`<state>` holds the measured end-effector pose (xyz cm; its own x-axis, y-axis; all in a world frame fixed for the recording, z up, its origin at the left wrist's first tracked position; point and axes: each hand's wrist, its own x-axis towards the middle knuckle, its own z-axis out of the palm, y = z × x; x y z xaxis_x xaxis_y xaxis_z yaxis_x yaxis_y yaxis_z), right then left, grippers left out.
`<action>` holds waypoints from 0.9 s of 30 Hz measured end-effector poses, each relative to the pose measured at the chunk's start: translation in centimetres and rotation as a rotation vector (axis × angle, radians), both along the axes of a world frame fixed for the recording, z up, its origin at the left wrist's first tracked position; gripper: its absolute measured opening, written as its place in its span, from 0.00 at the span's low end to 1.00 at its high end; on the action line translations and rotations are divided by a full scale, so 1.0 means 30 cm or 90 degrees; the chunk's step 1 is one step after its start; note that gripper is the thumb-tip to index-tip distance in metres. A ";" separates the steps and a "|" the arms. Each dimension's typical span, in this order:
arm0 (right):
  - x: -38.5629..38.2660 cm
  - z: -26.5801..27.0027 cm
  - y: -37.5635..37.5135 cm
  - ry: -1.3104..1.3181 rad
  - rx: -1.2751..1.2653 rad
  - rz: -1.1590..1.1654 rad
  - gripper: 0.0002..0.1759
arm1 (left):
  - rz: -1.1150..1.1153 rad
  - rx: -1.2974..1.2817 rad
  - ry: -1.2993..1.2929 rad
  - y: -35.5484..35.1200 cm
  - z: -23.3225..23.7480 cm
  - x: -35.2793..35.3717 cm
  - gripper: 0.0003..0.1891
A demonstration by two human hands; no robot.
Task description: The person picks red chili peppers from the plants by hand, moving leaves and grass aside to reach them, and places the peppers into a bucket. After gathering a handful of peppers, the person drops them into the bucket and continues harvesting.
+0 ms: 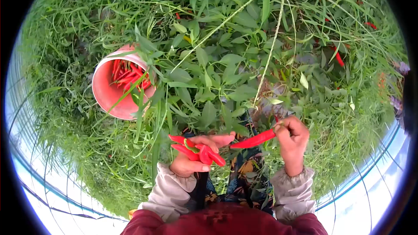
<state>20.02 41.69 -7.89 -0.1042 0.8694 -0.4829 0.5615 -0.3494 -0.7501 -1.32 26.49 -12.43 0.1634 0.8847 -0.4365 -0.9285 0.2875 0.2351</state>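
Observation:
Several red chili peppers [204,154] lie across the palm of my left hand [185,163], held under the thumb, with the fingers stretched toward the right. My right hand [294,141] pinches one long red pepper [254,139] by its stem end. That pepper's tip points left and comes close to the fingertips of my left hand. To the upper left of my hands, a pink bucket [101,89] tilts among the plants, with many red peppers [126,75] inside.
Leafy green pepper plants [209,69] and long grass surround the bucket and my hands. A red pepper [338,56] hangs among leaves at the right. Long pale grass stalks [275,39] cross above my hands. A grass blade crosses the bucket's opening.

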 end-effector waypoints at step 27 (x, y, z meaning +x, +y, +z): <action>0.034 -0.013 -0.320 -0.008 -0.315 0.236 0.12 | 0.166 -0.674 0.549 -0.551 -0.087 -0.515 0.43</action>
